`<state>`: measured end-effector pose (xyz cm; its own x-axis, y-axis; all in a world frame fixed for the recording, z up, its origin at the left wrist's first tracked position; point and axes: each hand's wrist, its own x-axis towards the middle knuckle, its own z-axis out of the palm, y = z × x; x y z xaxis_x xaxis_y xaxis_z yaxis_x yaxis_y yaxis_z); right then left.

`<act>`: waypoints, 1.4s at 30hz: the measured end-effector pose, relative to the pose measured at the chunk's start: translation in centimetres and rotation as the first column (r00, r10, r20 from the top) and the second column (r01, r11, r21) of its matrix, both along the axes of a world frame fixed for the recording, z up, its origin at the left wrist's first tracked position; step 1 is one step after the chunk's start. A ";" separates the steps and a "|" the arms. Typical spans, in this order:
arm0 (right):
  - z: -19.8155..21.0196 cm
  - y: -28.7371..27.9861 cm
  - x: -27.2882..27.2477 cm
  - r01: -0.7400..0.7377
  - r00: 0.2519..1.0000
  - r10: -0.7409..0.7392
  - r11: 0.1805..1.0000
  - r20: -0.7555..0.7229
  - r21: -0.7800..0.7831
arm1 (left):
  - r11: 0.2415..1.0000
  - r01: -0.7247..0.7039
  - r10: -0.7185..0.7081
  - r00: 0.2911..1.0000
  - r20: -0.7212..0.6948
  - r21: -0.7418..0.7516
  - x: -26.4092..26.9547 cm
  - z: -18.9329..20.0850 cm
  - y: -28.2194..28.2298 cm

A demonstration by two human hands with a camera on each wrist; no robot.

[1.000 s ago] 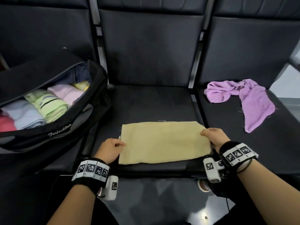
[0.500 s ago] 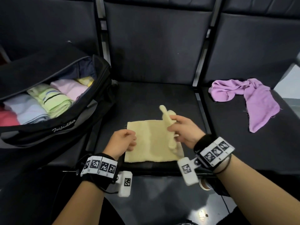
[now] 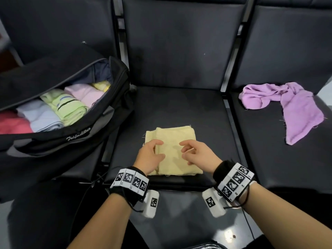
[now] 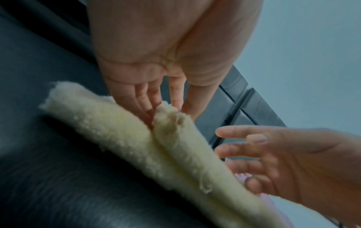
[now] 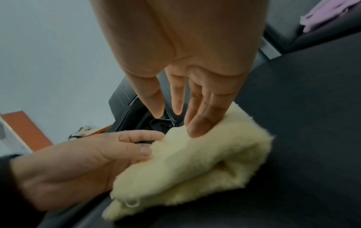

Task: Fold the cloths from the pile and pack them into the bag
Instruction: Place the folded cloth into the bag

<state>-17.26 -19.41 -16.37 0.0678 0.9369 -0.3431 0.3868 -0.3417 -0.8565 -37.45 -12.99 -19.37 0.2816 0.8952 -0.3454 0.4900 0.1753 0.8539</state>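
A pale yellow cloth [image 3: 174, 150] lies folded on the front of the middle black seat [image 3: 179, 108]. My left hand [image 3: 160, 149] rests on its left edge, with straight fingers [image 4: 152, 104] pressing down at the fold of the yellow cloth [image 4: 175, 154]. My right hand [image 3: 182, 150] hovers over the cloth's middle with its fingers spread; only the outer fingers [image 5: 197, 123] touch the yellow cloth [image 5: 195, 166]. The open black bag [image 3: 79, 137] stands on the left seat and holds several folded cloths. A crumpled purple cloth [image 3: 296, 108] lies on the right seat.
The seat backs rise directly behind the seats, with metal frame bars [image 3: 226, 103] between them. A glossy dark floor [image 3: 179, 221] lies below the seat's front edge. The bag fills most of the left seat.
My right hand carried the cloth's right end over to the left and let go, so the cloth now lies at half its width. The left hand stayed at the left edge.
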 end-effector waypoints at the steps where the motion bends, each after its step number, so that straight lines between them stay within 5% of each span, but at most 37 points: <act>1: -0.1 -0.2 0.3 -0.021 0.999 0.021 1.000 0.050 0.003 | 1.000 0.011 -0.010 1.000 -0.025 0.029 0.1 0.0 0.0; 8: -0.1 -1.7 0.2 -0.179 0.960 0.150 0.978 0.235 0.109 | 0.994 -0.089 0.083 0.993 0.087 0.071 -1.3 1.4 1.1; 18: -1.9 -3.5 -0.9 -0.517 0.686 0.387 0.855 0.616 0.040 | 0.978 -0.021 0.079 0.958 -0.275 0.205 -2.8 0.4 0.3; 24: -2.4 -3.9 -1.3 -0.595 0.487 0.352 0.804 0.799 0.009 | 0.908 0.296 -0.156 0.895 -0.418 0.296 -0.4 1.4 -2.0; 30: -3.6 -3.4 -1.5 -0.532 0.505 0.314 0.847 0.804 0.004 | 0.865 0.462 -0.254 0.736 -0.628 0.193 0.8 0.8 -3.5; 33: -3.1 -2.5 -1.3 -0.464 0.599 0.291 0.885 0.746 0.027 | 0.849 0.479 -0.232 0.719 -0.655 0.224 0.8 0.4 -3.4; 38: -1.0 -1.8 -0.2 -0.197 0.904 0.110 0.965 0.413 0.174 | 0.825 0.484 -0.164 0.699 -0.696 0.292 0.7 0.0 -3.2; 42: -0.9 -2.5 0.0 -0.231 0.886 0.143 0.961 0.442 0.152 | 0.811 0.467 -0.135 0.734 -0.665 0.351 0.7 0.1 -2.8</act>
<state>-17.26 -21.90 -17.27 -0.0183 0.9912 -0.1312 0.7664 -0.0704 -0.6385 -36.72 -15.81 -19.28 0.4552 0.8847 -0.1004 0.8621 -0.4097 0.2982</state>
